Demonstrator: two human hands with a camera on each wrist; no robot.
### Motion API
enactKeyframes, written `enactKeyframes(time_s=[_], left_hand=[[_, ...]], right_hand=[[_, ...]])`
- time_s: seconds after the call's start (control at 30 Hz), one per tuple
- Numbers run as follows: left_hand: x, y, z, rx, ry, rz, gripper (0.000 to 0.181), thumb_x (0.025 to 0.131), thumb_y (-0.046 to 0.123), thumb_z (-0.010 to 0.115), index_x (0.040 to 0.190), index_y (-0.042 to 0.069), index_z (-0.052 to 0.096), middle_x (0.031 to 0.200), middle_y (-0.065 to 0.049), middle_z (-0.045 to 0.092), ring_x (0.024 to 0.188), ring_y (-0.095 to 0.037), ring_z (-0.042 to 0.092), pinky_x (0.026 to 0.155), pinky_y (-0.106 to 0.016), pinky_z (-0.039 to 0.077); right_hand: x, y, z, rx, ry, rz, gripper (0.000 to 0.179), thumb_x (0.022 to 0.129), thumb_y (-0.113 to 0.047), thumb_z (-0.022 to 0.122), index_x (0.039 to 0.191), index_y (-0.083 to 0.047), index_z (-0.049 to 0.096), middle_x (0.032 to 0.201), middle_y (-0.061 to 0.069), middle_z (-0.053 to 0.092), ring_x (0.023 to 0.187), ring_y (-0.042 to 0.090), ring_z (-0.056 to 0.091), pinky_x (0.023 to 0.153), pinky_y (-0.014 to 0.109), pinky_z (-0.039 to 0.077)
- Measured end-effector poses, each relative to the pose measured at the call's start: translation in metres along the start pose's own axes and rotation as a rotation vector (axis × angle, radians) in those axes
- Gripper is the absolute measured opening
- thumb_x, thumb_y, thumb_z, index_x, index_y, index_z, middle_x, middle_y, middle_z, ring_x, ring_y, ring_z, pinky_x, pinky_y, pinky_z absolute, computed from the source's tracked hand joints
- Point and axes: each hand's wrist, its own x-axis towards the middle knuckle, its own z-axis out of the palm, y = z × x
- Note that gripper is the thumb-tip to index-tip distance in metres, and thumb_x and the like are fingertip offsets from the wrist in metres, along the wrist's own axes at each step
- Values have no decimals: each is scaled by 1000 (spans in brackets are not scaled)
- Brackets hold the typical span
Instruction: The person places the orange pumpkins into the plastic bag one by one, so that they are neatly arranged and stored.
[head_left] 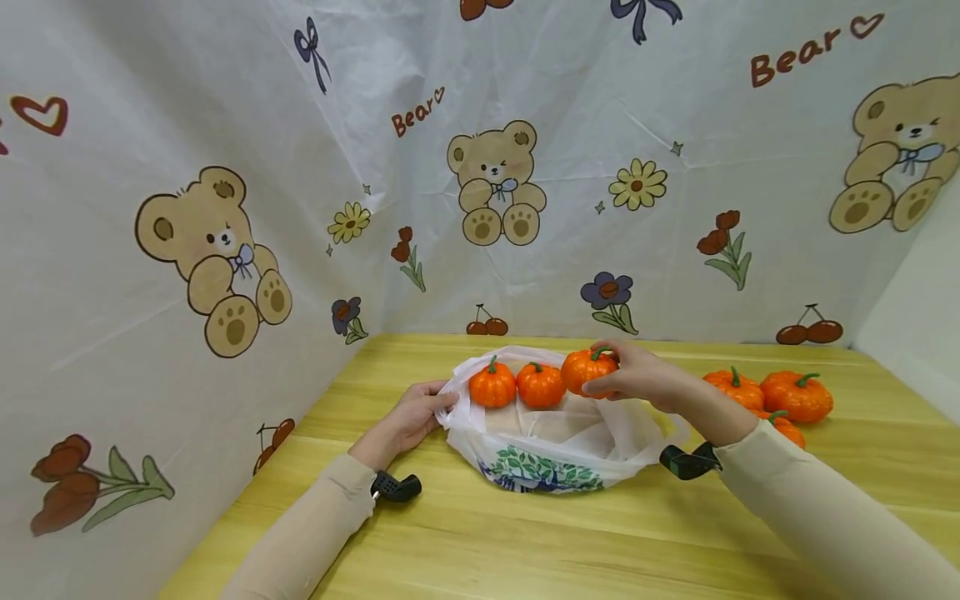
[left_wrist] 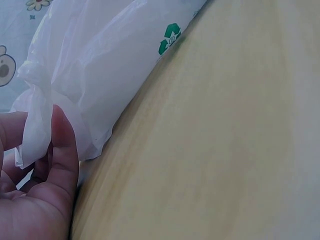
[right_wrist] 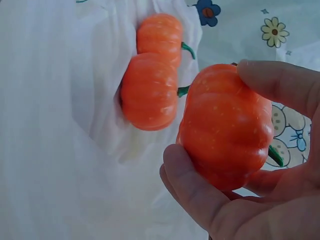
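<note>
Orange pumpkin (head_left: 581, 372), gripped by the right hand (head_left: 637, 377), hovers over the bag (head_left: 468, 437) the left hand (head_left: 412, 415) pinches.

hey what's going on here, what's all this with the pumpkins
A person has a pumpkin in the right hand, pinched between thumb and fingers at the mouth of a white plastic bag. The left hand grips the bag's edge. Two other pumpkins lie side by side in the bag, and three more sit close together on the table, to the right of the bag.
</note>
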Motion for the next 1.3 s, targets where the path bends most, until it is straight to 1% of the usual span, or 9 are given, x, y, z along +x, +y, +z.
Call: enactKeyframes(time_s=[0.17,0.33,0.47,0.6,0.7,0.87,1.0,1.13,1.3], left_hand=[[1,3,0,6,11,3,44,102,10,61,144,-4,54,111,-7,61,98,-16,62,83,-26,58],[1,-1,-1,2,14,-8,44,102,10,62,143,-4,55,111,-7,61,98,-16,61,84,-26,58],[1,-4,-1,6,15,-4,44,102,10,62,144,-5,55,115,-8,62,99,-16,62,84,-26,58],[1,-5,-1,5,15,4,44,102,9,61,144,-5,54,119,-10,62,99,-16,62,84,-26,58],[2,-5,-1,3,12,5,44,102,9,61,144,-5,54,120,-11,62,99,-16,62,84,-26,58],[2,-2,0,5,12,9,45,102,9,62,144,-5,54,121,-11,63,99,-16,62,84,-25,58],[1,1,1,4,10,4,45,102,9,62,144,-5,54,118,-9,63,99,-16,62,84,-25,58],[0,2,1,1,7,4,45,102,8,61,145,-5,53,115,-7,63,98,-15,62,84,-25,58],[-1,2,2,-2,-1,8,46,102,7,60,145,-6,52,112,-6,62,97,-15,61,83,-25,58]], right_hand=[[8,3,2,-23,24,25,89,89,-22,77,155,4,24,147,31,42,121,37,56,99,43,58],[13,8,8,-9,23,59,90,87,-20,78,155,4,24,147,31,40,120,37,56,99,44,58],[13,12,14,1,-2,66,88,86,-19,79,154,1,28,148,29,41,121,36,56,101,47,56],[11,12,18,-23,-33,65,82,85,-20,79,151,-1,35,147,28,43,120,35,56,101,48,57],[9,12,19,-51,-43,65,81,84,-22,80,150,-1,38,147,28,44,119,35,56,99,47,57],[8,14,17,-103,-21,82,86,85,-24,79,154,-2,34,150,28,42,120,34,55,95,44,58],[9,16,16,-129,-2,113,87,85,-27,79,156,-6,32,153,25,40,121,35,53,89,42,58],[9,18,17,-132,14,145,87,85,-27,79,156,-10,31,155,24,37,123,37,51,84,44,57],[9,21,18,-117,26,158,89,86,-24,80,156,-8,28,154,26,36,121,40,52,79,46,60]])
